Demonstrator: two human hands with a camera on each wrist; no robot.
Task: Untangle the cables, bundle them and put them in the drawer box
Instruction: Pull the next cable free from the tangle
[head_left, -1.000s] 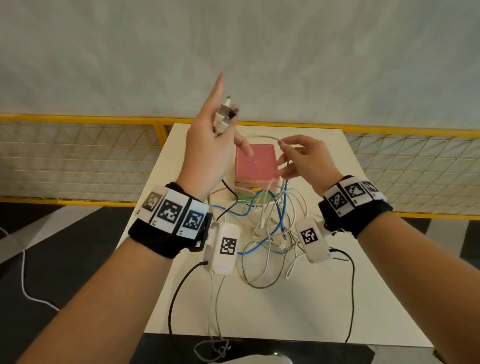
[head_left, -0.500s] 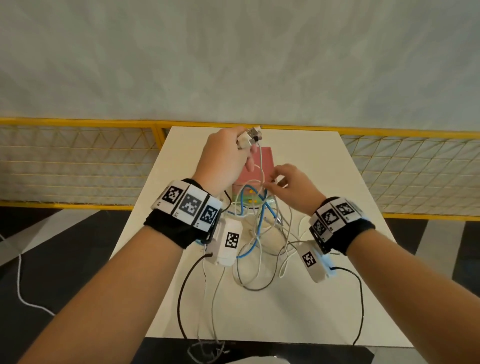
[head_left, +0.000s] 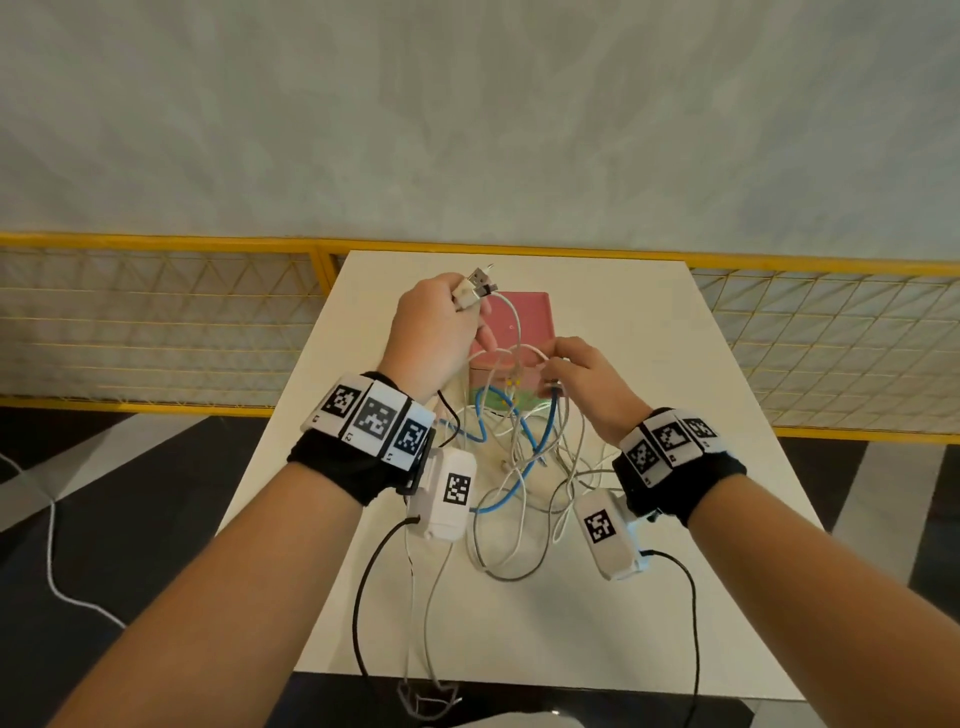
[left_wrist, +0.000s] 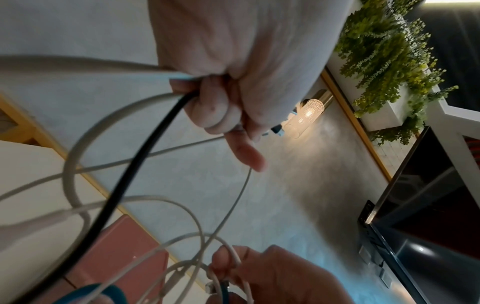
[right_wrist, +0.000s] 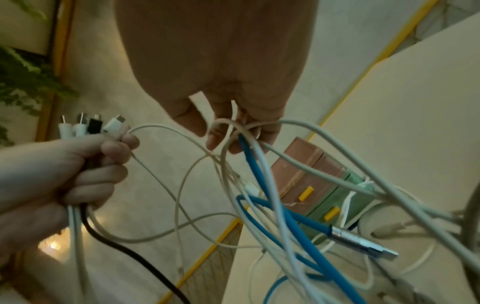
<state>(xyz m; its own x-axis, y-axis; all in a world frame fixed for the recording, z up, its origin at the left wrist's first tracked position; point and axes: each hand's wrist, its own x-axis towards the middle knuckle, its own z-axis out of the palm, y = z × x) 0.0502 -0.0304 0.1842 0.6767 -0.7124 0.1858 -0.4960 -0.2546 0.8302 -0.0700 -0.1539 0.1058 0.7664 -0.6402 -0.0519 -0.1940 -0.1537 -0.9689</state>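
A tangle of white, blue and black cables (head_left: 519, 457) lies on the white table (head_left: 649, 571) and rises to both hands. My left hand (head_left: 441, 332) is raised above the table and grips a bunch of cable ends, their plugs (right_wrist: 91, 126) sticking up out of the fist. My right hand (head_left: 582, 379) pinches white and blue cable strands (right_wrist: 241, 135) at the knot, just in front of the drawer box. The drawer box (head_left: 519, 322) is pink on top and green below, with yellow handles (right_wrist: 305, 193). It stands behind the tangle, partly hidden by the hands.
A yellow mesh railing (head_left: 156, 322) runs behind the table. Black and white leads (head_left: 374, 571) from the wrist cameras hang over the table's near edge. A loose silver plug (right_wrist: 363, 244) on the blue cable dangles near the box. A white cord (head_left: 52, 571) lies on the dark floor.
My left hand has come down from high up toward the box and closed into a fist round the plugs. My right hand has dropped lower onto the knot.
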